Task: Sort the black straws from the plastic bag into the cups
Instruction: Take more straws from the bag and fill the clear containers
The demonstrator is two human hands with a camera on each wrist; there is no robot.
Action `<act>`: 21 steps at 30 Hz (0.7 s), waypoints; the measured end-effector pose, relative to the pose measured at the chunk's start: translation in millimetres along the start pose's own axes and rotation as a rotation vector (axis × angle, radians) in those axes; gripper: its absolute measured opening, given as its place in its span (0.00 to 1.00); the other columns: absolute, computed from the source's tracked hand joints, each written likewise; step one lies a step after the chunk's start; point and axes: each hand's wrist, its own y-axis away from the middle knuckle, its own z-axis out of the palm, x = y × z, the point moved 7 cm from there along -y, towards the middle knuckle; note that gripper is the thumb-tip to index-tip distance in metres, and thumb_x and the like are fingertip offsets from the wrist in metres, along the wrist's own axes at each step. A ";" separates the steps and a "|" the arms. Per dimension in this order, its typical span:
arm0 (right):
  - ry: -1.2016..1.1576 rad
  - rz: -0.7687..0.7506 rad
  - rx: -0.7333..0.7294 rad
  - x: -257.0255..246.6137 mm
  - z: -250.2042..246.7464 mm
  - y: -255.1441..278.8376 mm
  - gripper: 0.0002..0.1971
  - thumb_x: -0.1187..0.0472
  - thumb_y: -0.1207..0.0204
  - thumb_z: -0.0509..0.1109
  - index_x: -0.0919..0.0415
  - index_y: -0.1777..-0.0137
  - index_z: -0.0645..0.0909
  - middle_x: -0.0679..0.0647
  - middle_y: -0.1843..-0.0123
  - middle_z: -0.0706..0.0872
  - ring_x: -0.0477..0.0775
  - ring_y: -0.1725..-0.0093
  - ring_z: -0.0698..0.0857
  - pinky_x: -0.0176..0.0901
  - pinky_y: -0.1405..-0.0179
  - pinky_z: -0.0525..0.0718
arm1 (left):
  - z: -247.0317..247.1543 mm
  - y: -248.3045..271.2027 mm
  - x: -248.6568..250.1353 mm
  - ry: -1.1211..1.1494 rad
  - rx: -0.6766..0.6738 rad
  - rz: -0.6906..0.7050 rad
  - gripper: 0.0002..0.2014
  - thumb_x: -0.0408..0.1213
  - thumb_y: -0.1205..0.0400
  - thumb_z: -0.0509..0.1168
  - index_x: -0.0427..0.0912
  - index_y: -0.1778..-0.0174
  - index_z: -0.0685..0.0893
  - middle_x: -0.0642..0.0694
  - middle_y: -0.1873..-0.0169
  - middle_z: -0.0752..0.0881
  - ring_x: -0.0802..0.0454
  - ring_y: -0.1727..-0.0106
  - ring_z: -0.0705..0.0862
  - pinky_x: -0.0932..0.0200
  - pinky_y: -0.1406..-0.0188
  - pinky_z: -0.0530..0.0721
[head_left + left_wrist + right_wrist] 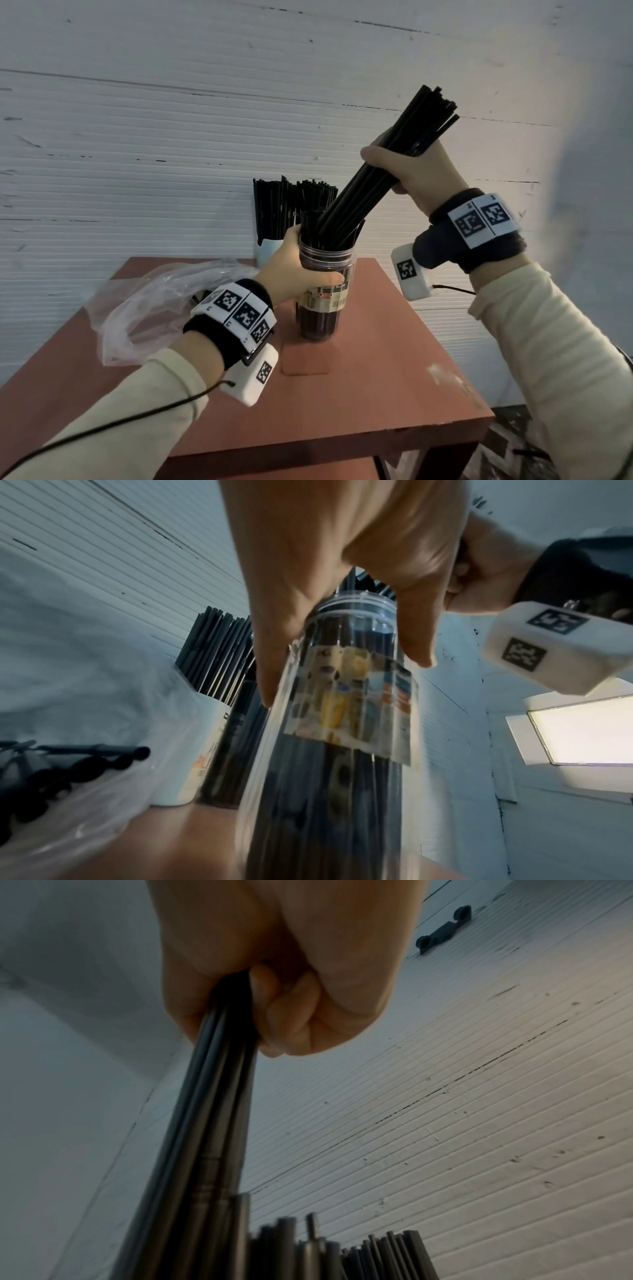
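A clear plastic cup (pixel 323 294) with a printed label stands on the reddish table (pixel 376 359), packed with black straws. My left hand (pixel 298 270) grips the cup just below its rim; the left wrist view shows fingers (pixel 270 669) wrapped round the cup (pixel 342 723). My right hand (pixel 407 168) grips a tilted bundle of black straws (pixel 387 164) whose lower ends dip into the cup's mouth. In the right wrist view the bundle (pixel 219 1096) runs down from my fist (pixel 291 1001). A crumpled clear plastic bag (pixel 144 305) lies to the left, with several straws (pixel 68 764) inside.
Behind the clear cup stands a white cup (pixel 270 250) full of black straws (pixel 287 205), with another dark straw-filled container (pixel 236 750) next to it. A ribbed white wall (pixel 171 137) backs the table. The table's right edge (pixel 445 342) drops off near my right arm.
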 end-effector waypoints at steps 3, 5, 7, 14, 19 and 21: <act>0.061 -0.007 -0.041 2.7 4.3 -7.3 0.07 0.60 0.26 0.75 0.54 0.64 0.81 0.48 0.69 0.82 0.53 0.66 0.76 0.39 0.74 0.70 | -3.2 -0.7 -4.8 -0.021 0.004 -0.004 0.50 0.39 0.33 0.82 0.49 0.19 0.59 0.56 0.39 0.81 0.55 0.37 0.81 0.51 0.33 0.79; 0.120 0.001 -0.110 5.2 11.0 -11.6 0.06 0.59 0.26 0.75 0.55 0.63 0.82 0.50 0.68 0.82 0.54 0.65 0.75 0.39 0.74 0.70 | -4.4 0.2 -3.9 -0.011 0.020 0.009 0.50 0.38 0.34 0.82 0.49 0.19 0.60 0.57 0.41 0.80 0.56 0.37 0.80 0.55 0.36 0.78; 0.189 0.035 -0.207 10.1 22.2 -13.2 0.05 0.58 0.25 0.75 0.57 0.61 0.83 0.53 0.65 0.81 0.53 0.65 0.75 0.39 0.74 0.69 | -4.2 0.3 -4.4 0.000 0.026 0.012 0.50 0.37 0.34 0.82 0.49 0.20 0.60 0.58 0.42 0.80 0.56 0.37 0.79 0.56 0.37 0.78; 0.310 0.069 -0.440 32.8 65.6 3.2 0.12 0.53 0.25 0.76 0.63 0.53 0.84 0.51 0.58 0.87 0.40 0.59 0.86 0.30 0.58 0.82 | -3.9 0.3 -6.0 0.005 0.008 0.021 0.50 0.39 0.34 0.82 0.50 0.19 0.59 0.55 0.38 0.80 0.55 0.36 0.79 0.53 0.34 0.79; 0.203 -0.032 -0.217 24.8 57.7 10.0 0.33 0.44 0.30 0.78 0.51 0.28 0.69 0.49 0.32 0.78 0.43 0.33 0.78 0.40 0.34 0.79 | -2.8 0.4 -3.8 -0.006 -0.009 0.053 0.47 0.40 0.33 0.82 0.49 0.21 0.62 0.55 0.37 0.80 0.57 0.36 0.79 0.55 0.35 0.78; 0.199 -0.186 -0.074 10.1 49.7 10.0 0.41 0.46 0.28 0.77 0.50 0.20 0.59 0.50 0.24 0.68 0.46 0.25 0.70 0.43 0.26 0.72 | -2.6 -0.6 -4.5 -0.007 -0.015 0.057 0.47 0.40 0.33 0.82 0.51 0.22 0.63 0.55 0.36 0.80 0.56 0.35 0.79 0.50 0.31 0.78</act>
